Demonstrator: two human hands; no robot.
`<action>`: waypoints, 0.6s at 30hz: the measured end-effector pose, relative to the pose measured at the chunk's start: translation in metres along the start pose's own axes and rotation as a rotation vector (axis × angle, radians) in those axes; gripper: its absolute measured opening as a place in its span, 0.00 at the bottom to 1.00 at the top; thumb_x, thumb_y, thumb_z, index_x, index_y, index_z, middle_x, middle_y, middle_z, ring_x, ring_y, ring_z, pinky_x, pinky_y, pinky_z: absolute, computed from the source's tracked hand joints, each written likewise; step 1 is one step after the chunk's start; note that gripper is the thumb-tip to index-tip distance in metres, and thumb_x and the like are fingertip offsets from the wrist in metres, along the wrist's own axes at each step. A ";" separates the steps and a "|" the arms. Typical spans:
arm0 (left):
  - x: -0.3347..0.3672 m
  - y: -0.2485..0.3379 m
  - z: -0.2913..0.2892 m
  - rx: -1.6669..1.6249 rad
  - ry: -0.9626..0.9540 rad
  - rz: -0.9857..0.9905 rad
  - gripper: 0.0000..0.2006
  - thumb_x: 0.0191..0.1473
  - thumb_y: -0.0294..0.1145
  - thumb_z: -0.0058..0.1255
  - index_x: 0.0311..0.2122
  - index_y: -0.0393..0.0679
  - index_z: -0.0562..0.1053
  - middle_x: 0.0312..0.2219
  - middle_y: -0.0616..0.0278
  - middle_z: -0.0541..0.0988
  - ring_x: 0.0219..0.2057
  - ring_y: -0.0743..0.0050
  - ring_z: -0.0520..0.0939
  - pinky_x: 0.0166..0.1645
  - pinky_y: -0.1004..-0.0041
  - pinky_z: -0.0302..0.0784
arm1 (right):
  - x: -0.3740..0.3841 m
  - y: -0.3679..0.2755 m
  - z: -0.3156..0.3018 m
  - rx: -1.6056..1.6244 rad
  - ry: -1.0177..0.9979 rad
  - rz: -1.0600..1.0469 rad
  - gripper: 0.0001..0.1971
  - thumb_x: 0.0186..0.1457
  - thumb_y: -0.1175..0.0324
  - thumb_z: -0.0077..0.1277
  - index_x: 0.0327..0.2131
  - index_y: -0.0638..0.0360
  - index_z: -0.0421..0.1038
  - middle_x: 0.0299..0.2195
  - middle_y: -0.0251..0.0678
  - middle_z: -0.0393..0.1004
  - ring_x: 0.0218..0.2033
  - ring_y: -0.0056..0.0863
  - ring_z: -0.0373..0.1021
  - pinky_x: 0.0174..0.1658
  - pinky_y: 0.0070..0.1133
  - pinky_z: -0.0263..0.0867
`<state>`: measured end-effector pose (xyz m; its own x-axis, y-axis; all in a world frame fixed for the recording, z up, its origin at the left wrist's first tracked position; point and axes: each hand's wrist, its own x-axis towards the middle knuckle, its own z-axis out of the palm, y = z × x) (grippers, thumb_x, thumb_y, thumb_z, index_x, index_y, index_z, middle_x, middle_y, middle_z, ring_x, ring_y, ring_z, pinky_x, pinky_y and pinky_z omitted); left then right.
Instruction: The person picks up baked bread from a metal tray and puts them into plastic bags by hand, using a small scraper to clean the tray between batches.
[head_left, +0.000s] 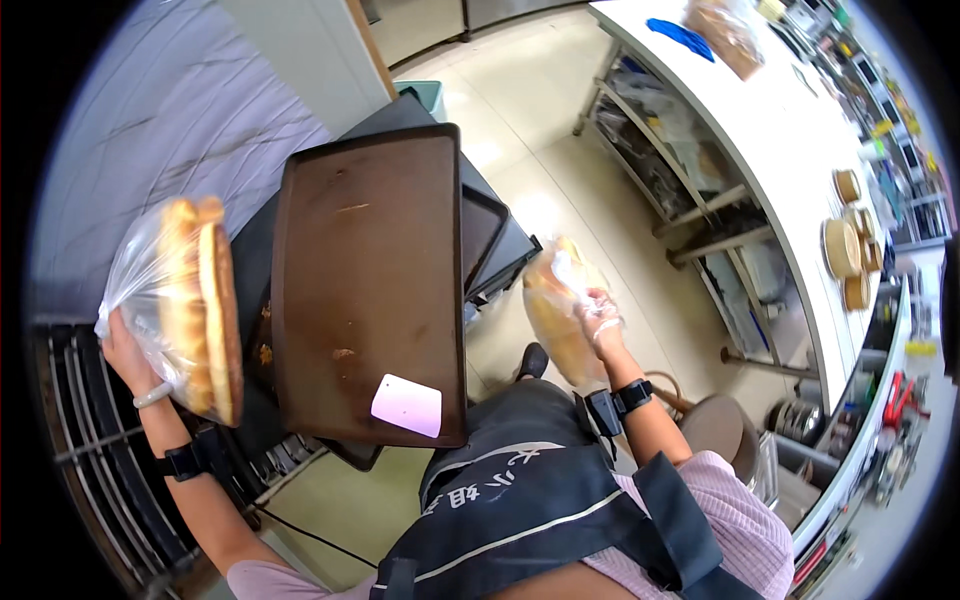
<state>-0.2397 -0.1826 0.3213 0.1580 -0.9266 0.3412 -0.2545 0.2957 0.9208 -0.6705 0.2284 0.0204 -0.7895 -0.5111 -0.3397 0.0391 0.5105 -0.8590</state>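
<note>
My left hand (126, 352) is closed around the gathered neck of a clear plastic bag (140, 262). Long golden-brown bread pieces (195, 310) fill that bag, which hangs beside the left edge of a dark brown baking tray (365, 250). Off the tray's right side, my right hand (600, 318) grips a second clear bag of bread (556, 300), paler and smeared by motion. Part of that hand's grip is hidden by crumpled plastic. A white rectangular scraper or card (407, 405) lies at the tray's near right corner, with a few crumbs around.
Another dark tray (483, 235) sticks out beneath the big one. At left stands a black slatted rack (100, 440). A long white worktable (770, 130) with shelves below runs along the right, carrying a blue glove (682, 38) and several round tan containers (843, 248). A round stool (718, 440) stands near my right elbow.
</note>
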 end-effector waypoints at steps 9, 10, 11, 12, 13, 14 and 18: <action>-0.113 0.072 0.081 -0.255 -0.079 -0.232 0.14 0.54 0.34 0.38 0.37 0.34 0.70 0.31 0.60 0.74 0.31 0.76 0.75 0.36 0.77 0.68 | 0.065 -0.039 -0.101 0.220 0.155 -0.090 0.16 0.44 0.78 0.49 0.40 0.62 0.64 0.29 0.31 0.69 0.28 0.19 0.65 0.33 0.17 0.63; -0.122 0.073 0.091 -0.080 -0.190 -0.055 0.14 0.55 0.33 0.37 0.38 0.33 0.69 0.32 0.62 0.74 0.31 0.76 0.75 0.36 0.78 0.68 | 0.068 -0.049 -0.106 0.253 0.173 -0.096 0.16 0.44 0.77 0.49 0.40 0.61 0.64 0.29 0.31 0.69 0.28 0.19 0.65 0.33 0.16 0.63; -0.129 0.074 0.107 -0.202 -0.219 -0.144 0.14 0.55 0.33 0.36 0.39 0.33 0.69 0.33 0.62 0.74 0.32 0.77 0.74 0.37 0.79 0.68 | 0.074 -0.058 -0.113 0.286 0.193 -0.102 0.16 0.44 0.77 0.49 0.40 0.61 0.64 0.28 0.31 0.68 0.27 0.18 0.65 0.33 0.16 0.63; -0.135 0.078 0.128 -0.320 -0.254 -0.223 0.15 0.55 0.33 0.35 0.41 0.33 0.68 0.34 0.62 0.73 0.34 0.77 0.74 0.38 0.79 0.67 | 0.084 -0.062 -0.120 0.277 0.222 -0.128 0.16 0.44 0.75 0.49 0.40 0.60 0.64 0.29 0.31 0.68 0.27 0.18 0.64 0.32 0.16 0.62; -0.141 0.087 0.147 -0.424 -0.282 -0.300 0.15 0.55 0.33 0.35 0.42 0.33 0.67 0.35 0.62 0.73 0.35 0.78 0.73 0.39 0.80 0.67 | 0.092 -0.077 -0.125 0.273 0.216 -0.076 0.16 0.44 0.74 0.49 0.40 0.60 0.64 0.29 0.30 0.68 0.27 0.18 0.64 0.32 0.16 0.62; -0.148 0.100 0.167 -0.392 -0.294 -0.288 0.15 0.55 0.33 0.35 0.40 0.32 0.68 0.34 0.61 0.73 0.34 0.77 0.74 0.38 0.79 0.67 | 0.099 -0.096 -0.132 0.268 0.210 -0.026 0.16 0.44 0.73 0.49 0.41 0.60 0.64 0.29 0.30 0.68 0.27 0.18 0.64 0.31 0.16 0.62; -0.167 0.131 0.256 -0.353 -0.373 -0.370 0.14 0.54 0.32 0.36 0.37 0.31 0.70 0.32 0.58 0.75 0.32 0.74 0.75 0.36 0.78 0.68 | 0.155 -0.122 -0.158 0.429 0.186 -0.073 0.15 0.45 0.73 0.47 0.40 0.60 0.63 0.28 0.29 0.67 0.26 0.17 0.63 0.30 0.16 0.62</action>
<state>-0.5436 -0.0482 0.3365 -0.1841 -0.9820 -0.0418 0.0932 -0.0598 0.9939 -0.8945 0.1958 0.1327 -0.8942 -0.3829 -0.2318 0.1981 0.1259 -0.9721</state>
